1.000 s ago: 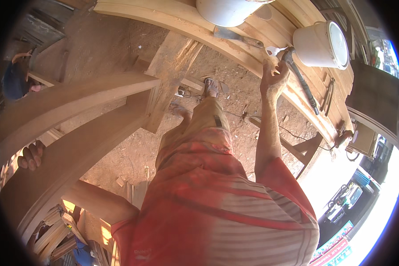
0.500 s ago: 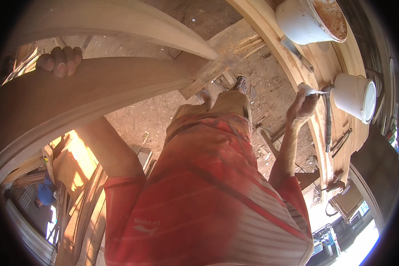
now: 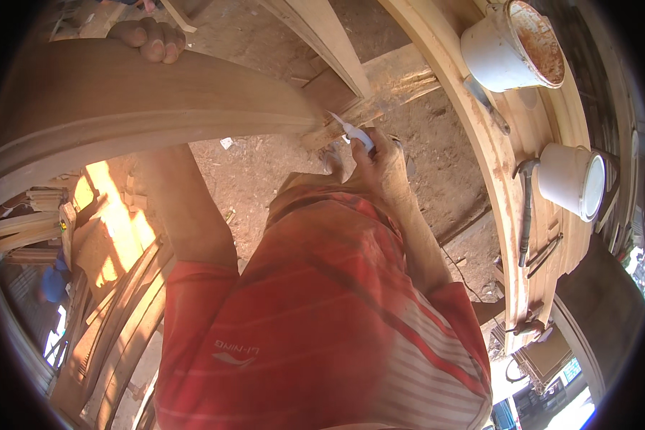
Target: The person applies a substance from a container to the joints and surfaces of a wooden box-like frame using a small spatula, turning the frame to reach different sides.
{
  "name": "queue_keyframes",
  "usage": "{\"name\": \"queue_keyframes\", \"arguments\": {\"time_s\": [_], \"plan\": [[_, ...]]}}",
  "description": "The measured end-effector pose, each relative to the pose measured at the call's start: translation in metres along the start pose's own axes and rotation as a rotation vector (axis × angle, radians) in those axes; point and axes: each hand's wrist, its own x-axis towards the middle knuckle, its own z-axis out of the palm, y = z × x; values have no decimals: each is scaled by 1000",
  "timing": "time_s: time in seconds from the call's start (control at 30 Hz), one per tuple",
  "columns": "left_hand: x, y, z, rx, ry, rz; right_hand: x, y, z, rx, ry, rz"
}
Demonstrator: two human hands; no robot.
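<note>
left hand (image 3: 150, 39) is curling its fingers over the edge of a wide, curved brown wooden panel (image 3: 172, 89), thumb hidden, likely to keep it steady while its narrow end is sitting by a rough pale timber plank (image 3: 401, 80). right hand (image 3: 382, 155) is wrapping snugly around a small white plastic bottle (image 3: 359, 136), nozzle pointing at that panel end, probably for aim; can't tell if the tip's touching. off to the right, the curved wooden worktop (image 3: 499, 193) is carrying a rust-stained white plastic bucket (image 3: 491, 54), a smaller white plastic bucket (image 3: 560, 175), a dark hammer (image 3: 526, 211) and a flat scraper (image 3: 489, 108), i guess for easy reach. writing-wise, the red striped shirt (image 3: 301, 308) is showing a small white logo with lettering; i'm not making out any label on the bottle.
</note>
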Motion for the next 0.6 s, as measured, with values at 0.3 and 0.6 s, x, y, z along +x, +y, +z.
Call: {"name": "queue_keyframes", "arguments": {"time_s": [0.3,0.6], "plan": [[-13,1,-6,-122,-154,-2,16,2,3,40,94,37],[-33,-2,10,-88,20,128,23,-6,3,64,50,7]]}}
